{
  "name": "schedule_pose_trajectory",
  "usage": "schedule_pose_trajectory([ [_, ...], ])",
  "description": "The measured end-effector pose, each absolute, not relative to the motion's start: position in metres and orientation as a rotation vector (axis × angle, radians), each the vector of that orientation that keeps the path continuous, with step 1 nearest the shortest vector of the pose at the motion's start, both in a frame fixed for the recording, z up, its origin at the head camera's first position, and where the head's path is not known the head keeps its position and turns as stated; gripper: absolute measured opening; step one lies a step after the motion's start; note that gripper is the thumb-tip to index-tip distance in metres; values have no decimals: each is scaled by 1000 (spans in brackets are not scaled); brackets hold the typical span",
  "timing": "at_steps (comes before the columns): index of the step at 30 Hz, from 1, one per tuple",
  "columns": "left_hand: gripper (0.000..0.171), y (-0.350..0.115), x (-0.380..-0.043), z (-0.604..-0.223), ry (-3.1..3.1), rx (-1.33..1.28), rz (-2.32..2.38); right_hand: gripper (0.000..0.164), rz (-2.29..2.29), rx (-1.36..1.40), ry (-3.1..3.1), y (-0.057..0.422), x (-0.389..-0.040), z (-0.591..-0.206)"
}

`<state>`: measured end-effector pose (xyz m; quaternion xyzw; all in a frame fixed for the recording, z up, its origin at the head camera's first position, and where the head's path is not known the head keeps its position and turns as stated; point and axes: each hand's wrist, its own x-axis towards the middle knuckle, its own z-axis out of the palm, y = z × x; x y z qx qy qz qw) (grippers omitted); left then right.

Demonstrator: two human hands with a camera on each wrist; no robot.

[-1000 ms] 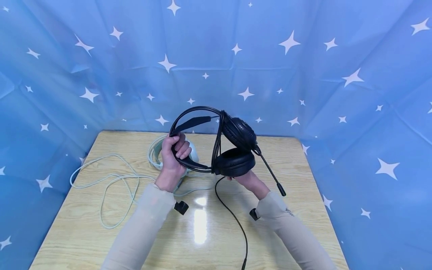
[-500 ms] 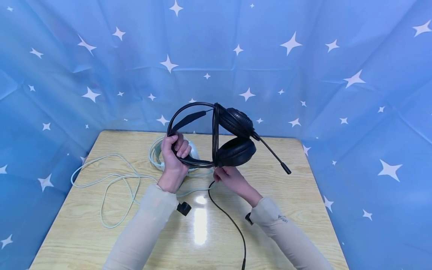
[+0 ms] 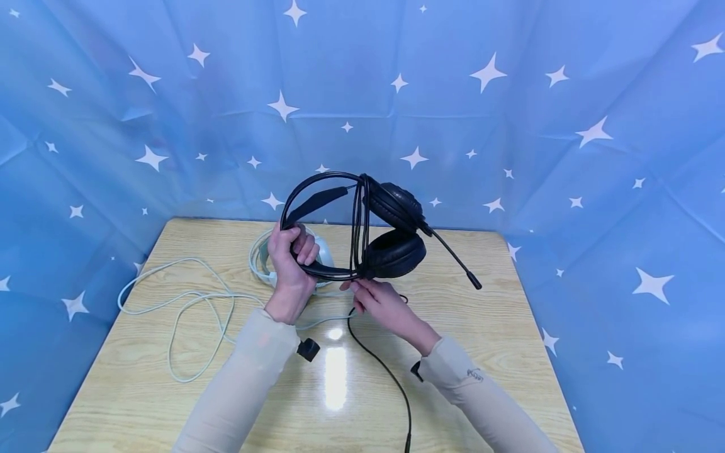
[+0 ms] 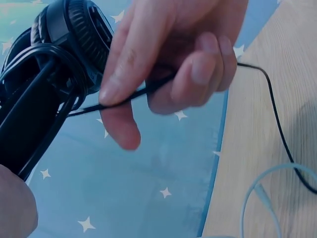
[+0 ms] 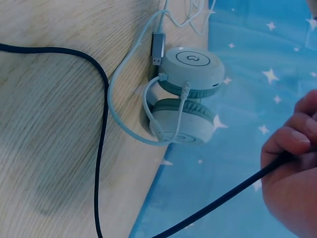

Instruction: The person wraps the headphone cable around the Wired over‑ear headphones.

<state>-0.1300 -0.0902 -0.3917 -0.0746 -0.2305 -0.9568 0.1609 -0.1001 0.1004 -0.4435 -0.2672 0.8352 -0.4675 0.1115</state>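
My left hand [image 3: 290,261] grips the headband of a black headset [image 3: 396,255], held up above the wooden table. Its two ear cups face right, and the microphone boom [image 3: 455,259] sticks out to the right. Loops of black cable [image 3: 355,236] are wound across the headset between headband and cups. Below the lower cup, my right hand [image 3: 391,308] pinches the black cable [image 4: 89,110] between thumb and fingers, as the left wrist view shows. The loose end [image 3: 391,374] of that cable trails over the table toward the front edge.
Behind my left hand, pale headphones [image 5: 190,67] with green pads lie on the table [image 3: 464,402]. Their pale cable [image 3: 198,296] spreads in loops to the left and has a USB plug [image 5: 158,45]. A blue star-patterned curtain [image 3: 481,126] surrounds the table.
The headset has risen slightly and moved a little left. My right hand has come from behind the lower cup to below the cable loops. The loops now sit more spread apart.
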Motion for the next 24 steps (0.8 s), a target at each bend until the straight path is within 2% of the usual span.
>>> schedule_pose_trajectory([
  [12,8,-85,-129,-393,-947,-207,-2417,29,-1373,-788,2481,107,-94,-434],
  [24,12,-85,-129,-398,-1127,-146,-2227,27,-1448,-719,2424,116,-88,-424],
])
